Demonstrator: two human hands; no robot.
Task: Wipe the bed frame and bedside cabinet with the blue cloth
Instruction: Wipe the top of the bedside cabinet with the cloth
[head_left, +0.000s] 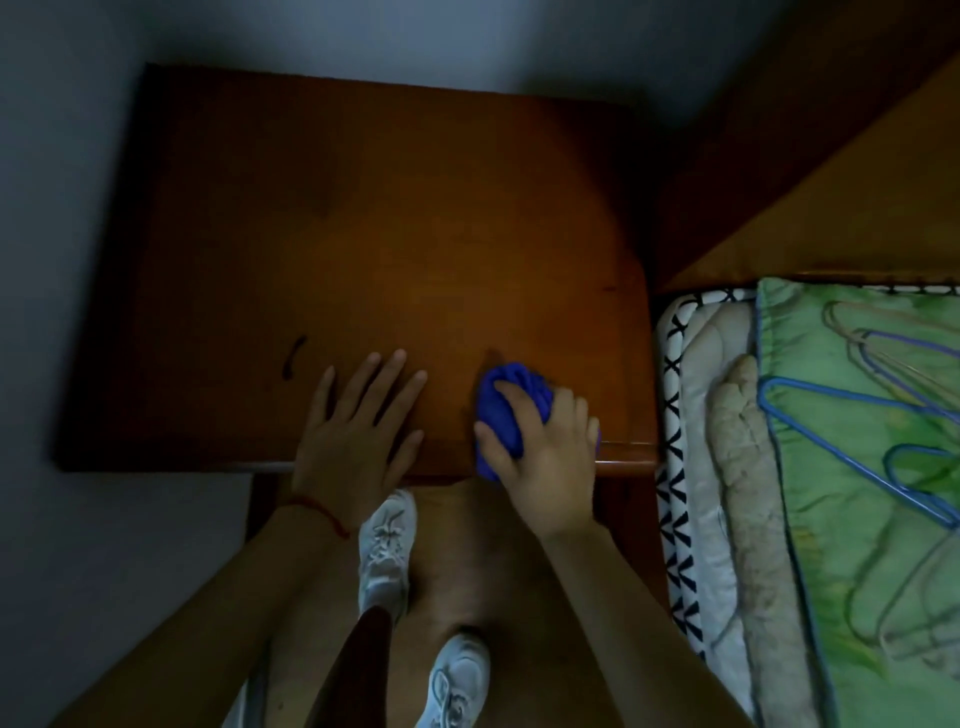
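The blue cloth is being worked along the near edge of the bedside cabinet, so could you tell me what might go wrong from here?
1. The blue cloth, bunched in the right hand, hangs over the front edge of the bedside cabinet; a stroke towards the person could slide off.
2. The left hand rests flat on the top, so the wood under it may go unwiped.
3. The dark mark lies left of both hands and could be missed.

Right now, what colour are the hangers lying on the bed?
Blue hangers, lying on the green quilt; head view.
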